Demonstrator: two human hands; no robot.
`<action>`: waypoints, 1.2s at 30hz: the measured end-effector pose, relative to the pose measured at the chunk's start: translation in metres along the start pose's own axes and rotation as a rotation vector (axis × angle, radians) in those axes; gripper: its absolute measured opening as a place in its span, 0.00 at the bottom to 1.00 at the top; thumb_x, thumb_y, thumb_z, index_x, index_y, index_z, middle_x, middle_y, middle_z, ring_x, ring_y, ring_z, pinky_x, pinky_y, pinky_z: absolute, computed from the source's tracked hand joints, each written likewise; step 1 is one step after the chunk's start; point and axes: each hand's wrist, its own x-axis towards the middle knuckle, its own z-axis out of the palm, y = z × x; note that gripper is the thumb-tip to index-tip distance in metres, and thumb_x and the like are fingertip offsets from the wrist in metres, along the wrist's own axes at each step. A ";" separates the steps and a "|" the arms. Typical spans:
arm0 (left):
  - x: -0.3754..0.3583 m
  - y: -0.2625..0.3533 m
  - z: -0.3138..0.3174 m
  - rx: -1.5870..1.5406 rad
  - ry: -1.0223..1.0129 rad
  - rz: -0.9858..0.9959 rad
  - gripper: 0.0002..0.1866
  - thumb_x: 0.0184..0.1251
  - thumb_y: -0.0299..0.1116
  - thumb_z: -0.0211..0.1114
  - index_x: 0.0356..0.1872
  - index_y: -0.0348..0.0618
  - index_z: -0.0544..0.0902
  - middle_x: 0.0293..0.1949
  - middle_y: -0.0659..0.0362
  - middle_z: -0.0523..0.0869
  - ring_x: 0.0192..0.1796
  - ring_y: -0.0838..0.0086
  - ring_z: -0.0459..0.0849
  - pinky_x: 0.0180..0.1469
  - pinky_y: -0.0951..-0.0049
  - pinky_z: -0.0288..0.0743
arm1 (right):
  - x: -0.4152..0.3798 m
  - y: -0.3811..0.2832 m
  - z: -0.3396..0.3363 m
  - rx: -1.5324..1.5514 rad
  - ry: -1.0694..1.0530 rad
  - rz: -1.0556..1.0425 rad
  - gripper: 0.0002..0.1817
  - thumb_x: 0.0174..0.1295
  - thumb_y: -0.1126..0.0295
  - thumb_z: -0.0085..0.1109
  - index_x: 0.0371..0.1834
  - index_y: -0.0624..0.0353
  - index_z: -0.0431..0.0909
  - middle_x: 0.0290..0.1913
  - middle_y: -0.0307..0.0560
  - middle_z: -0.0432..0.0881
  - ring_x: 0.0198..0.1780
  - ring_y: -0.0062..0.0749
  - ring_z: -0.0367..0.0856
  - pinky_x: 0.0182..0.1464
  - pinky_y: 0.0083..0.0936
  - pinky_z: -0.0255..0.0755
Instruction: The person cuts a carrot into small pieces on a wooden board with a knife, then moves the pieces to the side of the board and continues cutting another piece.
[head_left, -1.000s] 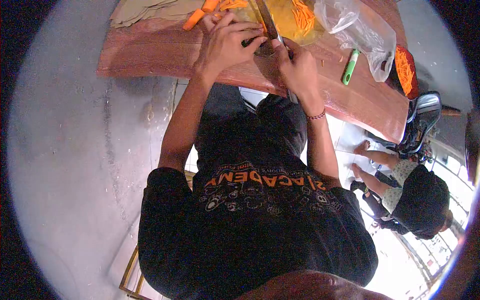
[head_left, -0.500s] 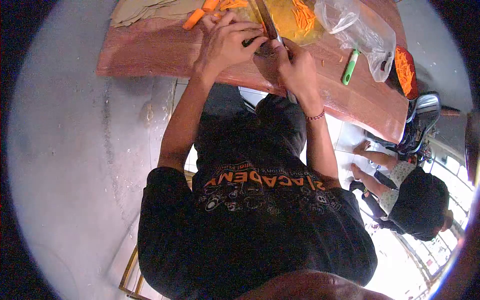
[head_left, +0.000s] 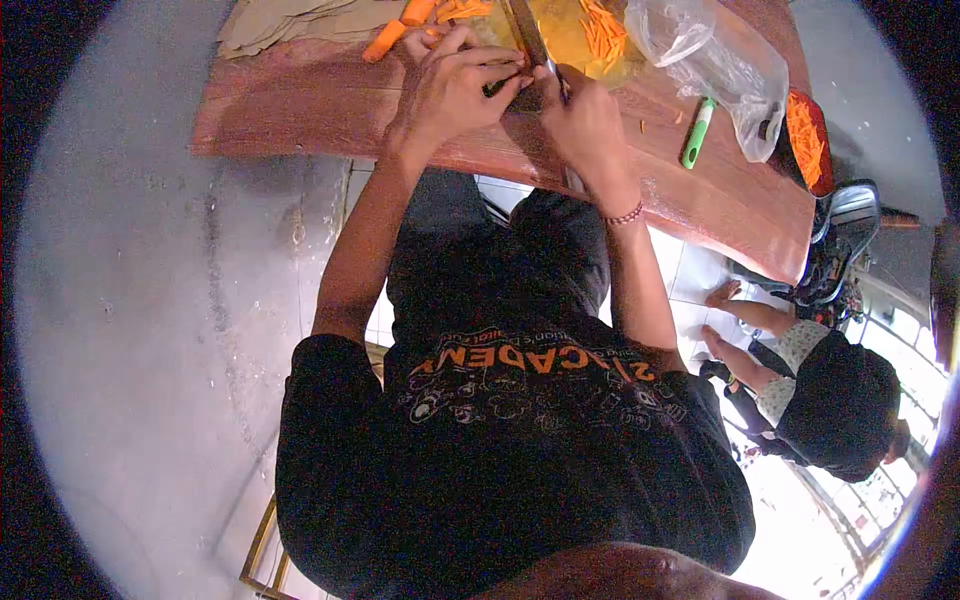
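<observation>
Carrot pieces (head_left: 383, 42), thick and orange, lie on the far left part of your wooden table (head_left: 300, 105), just right of some overlapping brown sheets (head_left: 300, 22). Your left hand (head_left: 455, 85) comes next, near them, its fingers bent and its fingertips beside the knife blade; you cannot tell from this view whether they pinch anything, as the hand covers what is under it. Beyond that hand lies a small heap of cut carrot (head_left: 465, 9). The knife (head_left: 525, 30) points to the far side, leaning slightly left, over a yellowish board (head_left: 562, 30). Your right hand (head_left: 585, 115) is wrapped around its handle, with a braided bracelet (head_left: 625, 214) at your wrist. Right of the blade, thin carrot strips (head_left: 603, 38) lie in a pile on the board. Farther right you have a crumpled clear plastic bag (head_left: 710, 60), and on its near side a green-handled tool (head_left: 699, 133). At the table's right edge, a red container (head_left: 824, 170) holds more carrot strips. Well apart, on the near right, is another person (head_left: 840, 400) in dark clothing.
</observation>
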 end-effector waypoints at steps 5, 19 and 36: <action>0.000 -0.002 0.001 0.005 -0.018 0.008 0.09 0.60 0.47 0.72 0.37 0.60 0.94 0.44 0.75 0.92 0.49 0.78 0.81 0.61 0.57 0.58 | 0.022 0.009 -0.002 0.063 -0.009 -0.135 0.23 0.72 0.55 0.52 0.39 0.68 0.83 0.31 0.73 0.82 0.38 0.71 0.83 0.41 0.57 0.78; 0.004 0.002 0.000 -0.047 -0.022 0.033 0.11 0.63 0.45 0.72 0.43 0.57 0.93 0.47 0.71 0.92 0.52 0.69 0.81 0.57 0.65 0.71 | 0.012 0.016 -0.033 0.155 -0.021 -0.035 0.27 0.74 0.50 0.52 0.45 0.70 0.83 0.25 0.68 0.82 0.31 0.57 0.86 0.37 0.46 0.77; 0.009 0.014 0.004 -0.126 0.165 -0.037 0.08 0.63 0.42 0.71 0.40 0.59 0.93 0.44 0.73 0.91 0.47 0.74 0.81 0.60 0.61 0.59 | 0.017 0.035 -0.052 0.465 -0.159 0.128 0.23 0.76 0.54 0.52 0.37 0.66 0.82 0.17 0.43 0.79 0.15 0.25 0.75 0.20 0.29 0.69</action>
